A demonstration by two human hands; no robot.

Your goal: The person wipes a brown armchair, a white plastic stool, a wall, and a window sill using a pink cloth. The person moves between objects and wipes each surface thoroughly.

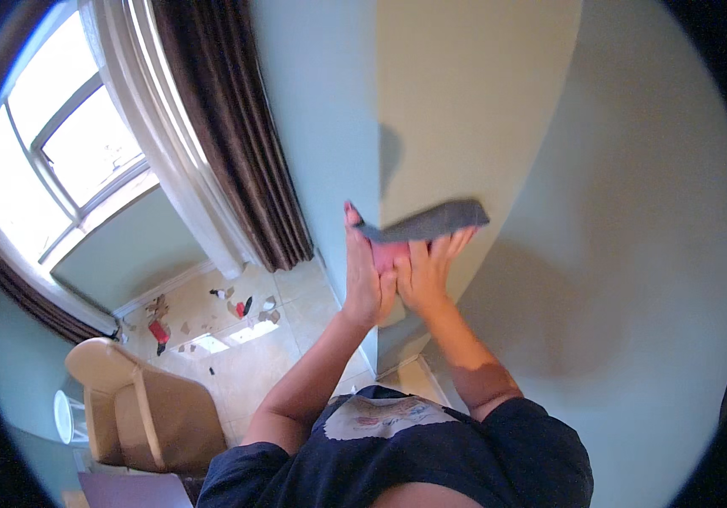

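Observation:
In front of a wall corner, my two hands hold up a dark grey, bent, sheet-like piece [439, 219], blurred by motion. A pink-red surface [390, 254] shows below the grey piece, between the hands; whether it is a separate pad or its underside I cannot tell. My left hand [363, 276] is upright at the narrow left end, its fingertips rising beside it. Under the wider right part, my right hand [427, 270] has its fingers spread along the lower edge. The two hands meet near the thumbs. Whether the piece touches the wall is unclear.
The wall corner [378, 190] runs down to the tiled floor [255, 374]. Red, black and grey scraps [159, 330] lie scattered near the window wall. A tan armchair [173, 413], a white stool [68, 416] and brown curtains [230, 146] are at left.

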